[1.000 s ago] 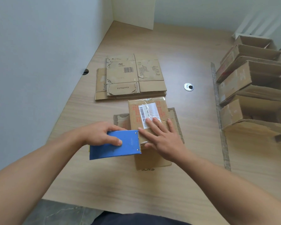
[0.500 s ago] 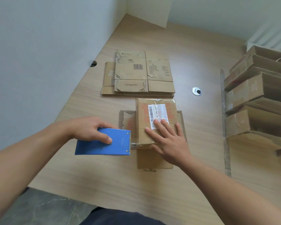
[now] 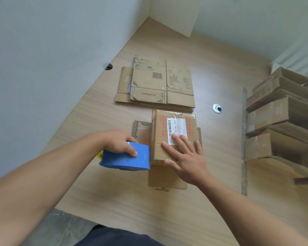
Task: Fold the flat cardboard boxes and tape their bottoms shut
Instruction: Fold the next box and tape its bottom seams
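Head camera gives me a downward look at a light wooden table [image 3: 167,213] set against a pale wall. My left hand [image 3: 119,142] grips a blue tape dispenser [image 3: 128,158], fingers curled over its top and thumb hidden behind it. The dispenser's front edge sits right against the left side of a small brown folded cardboard box [image 3: 158,142]. My right hand [image 3: 187,158] lies flat on top of that box, fingers straight and spread, pressing down and holding nothing. Two fingertips overlap the lower end of a white barcode label [image 3: 176,126] under clear tape on the box top. The box stands near the middle of the table, its lower flaps splayed out flat on the wood around it. Just beyond it lies a stack of flat printed cardboard boxes [image 3: 155,82]. To the right, well apart, a pile of assembled brown cardboard boxes [image 3: 274,112] leans in tiers, and a round metal grommet [image 3: 217,108] sits in the tabletop between.
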The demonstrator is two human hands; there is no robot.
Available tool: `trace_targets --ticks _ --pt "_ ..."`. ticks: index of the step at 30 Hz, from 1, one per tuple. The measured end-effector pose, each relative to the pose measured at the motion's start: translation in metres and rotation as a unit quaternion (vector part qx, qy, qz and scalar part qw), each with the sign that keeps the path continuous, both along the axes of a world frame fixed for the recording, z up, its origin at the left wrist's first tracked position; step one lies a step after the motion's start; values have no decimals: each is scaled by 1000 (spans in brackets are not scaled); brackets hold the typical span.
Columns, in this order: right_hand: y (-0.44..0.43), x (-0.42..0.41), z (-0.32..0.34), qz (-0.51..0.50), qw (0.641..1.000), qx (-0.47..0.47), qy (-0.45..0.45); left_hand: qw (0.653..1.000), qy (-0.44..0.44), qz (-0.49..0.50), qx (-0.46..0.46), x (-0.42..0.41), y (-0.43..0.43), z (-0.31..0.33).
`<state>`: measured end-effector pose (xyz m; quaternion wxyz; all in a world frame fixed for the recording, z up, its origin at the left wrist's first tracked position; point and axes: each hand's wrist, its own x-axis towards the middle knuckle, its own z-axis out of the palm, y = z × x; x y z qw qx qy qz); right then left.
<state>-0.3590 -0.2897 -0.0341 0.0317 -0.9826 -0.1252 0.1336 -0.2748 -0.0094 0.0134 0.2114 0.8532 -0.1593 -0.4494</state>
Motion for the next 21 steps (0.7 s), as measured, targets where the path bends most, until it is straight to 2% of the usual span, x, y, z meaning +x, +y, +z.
trace_targets --ticks 5,9,12,17,21 --pt "2 3 7 -7 999 11 33 1000 -9 -16 26 2 -13 5" --pt "7 2 10 -12 999 7 36 987 -118 -43 103 -9 -34 13" --pt "21 -2 11 -18 1000 9 23 974 -172 -24 143 -25 -47 5" --pt "53 -9 9 -58 998 -8 24 983 -148 41 100 -33 -21 -3" --pt "59 -8 2 -77 997 15 -15 977 -163 101 89 -37 7 -6"
